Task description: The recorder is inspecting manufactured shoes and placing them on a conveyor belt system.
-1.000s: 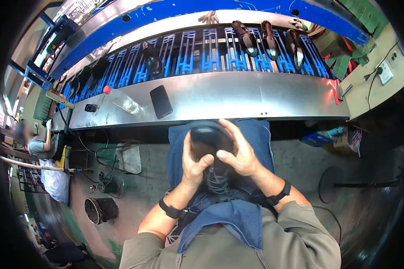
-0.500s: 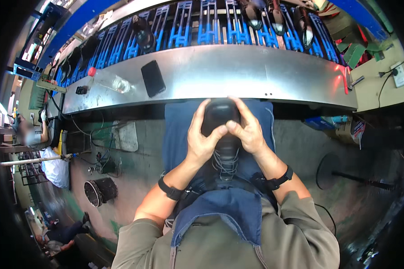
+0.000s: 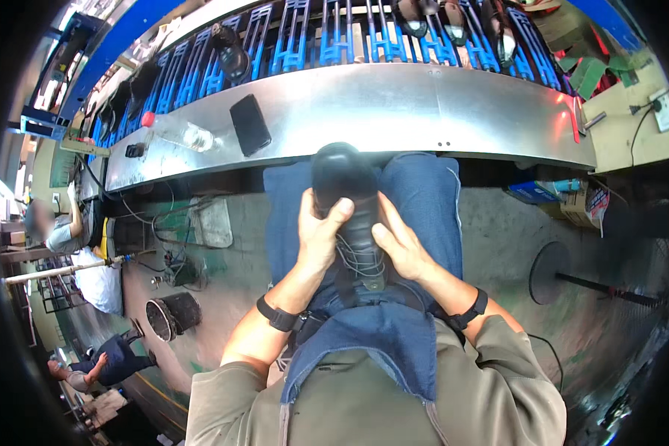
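Note:
A black lace-up shoe (image 3: pixel 345 186) is between my hands above my lap, its rounded toe pointing away from me toward the bench edge. Loose grey laces (image 3: pixel 360 259) hang over its near end. My left hand (image 3: pixel 320 232) grips the left side, thumb laid over the upper. Along the right side rests my right hand (image 3: pixel 405 241), its fingers partly hidden behind the shoe and its thumb near the lacing. The sole is out of sight. Beneath lies the blue apron (image 3: pixel 430 201) over my legs.
Ahead runs a metal bench (image 3: pixel 364 104) bearing a black phone (image 3: pixel 250 125) and a clear bottle with a red cap (image 3: pixel 178 132). Behind it, blue racks (image 3: pixel 293 41) carry several dark shoes (image 3: pixel 232 56). A black bucket (image 3: pixel 173 316) stands on the floor to the left; two people are farther left.
My hands have slid back from the toe to the shoe's sides, the right thumb leaving the top. The shoe's toe has shifted left and farther away.

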{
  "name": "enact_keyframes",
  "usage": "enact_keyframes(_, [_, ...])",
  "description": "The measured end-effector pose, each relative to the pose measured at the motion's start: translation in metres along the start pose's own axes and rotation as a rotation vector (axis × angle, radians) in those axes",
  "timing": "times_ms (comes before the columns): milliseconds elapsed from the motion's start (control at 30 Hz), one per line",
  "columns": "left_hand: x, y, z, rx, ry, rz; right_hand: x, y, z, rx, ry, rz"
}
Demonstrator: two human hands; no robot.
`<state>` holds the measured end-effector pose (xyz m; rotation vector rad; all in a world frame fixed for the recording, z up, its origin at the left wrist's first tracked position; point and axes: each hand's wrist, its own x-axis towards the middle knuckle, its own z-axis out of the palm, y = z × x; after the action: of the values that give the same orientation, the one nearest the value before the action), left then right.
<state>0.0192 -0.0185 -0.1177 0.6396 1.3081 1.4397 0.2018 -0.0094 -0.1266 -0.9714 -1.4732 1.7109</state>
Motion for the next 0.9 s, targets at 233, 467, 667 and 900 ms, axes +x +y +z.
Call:
enact_keyframes(233, [-0.013,0.033,0.036,-0.588,0.224,-0.364,-0.024,-0.021,-0.077,-0.101,0.337,-0.222])
enact_keyframes(467, [-0.015,0.007,0.003,0.995,-0.451,0.074,-0.017,0.016,-0.164,0.415,0.362,0.248])
enact_keyframes(667, [0.048,0.034,0.049,1.476,-0.644,0.649,-0.032,0.035,-0.172,0.6,0.15,0.139])
enact_keyframes(900, [0.102,0.012,0.079,0.909,-1.225,0.584,-0.01,0.045,-0.157,0.807,0.197,-0.041])
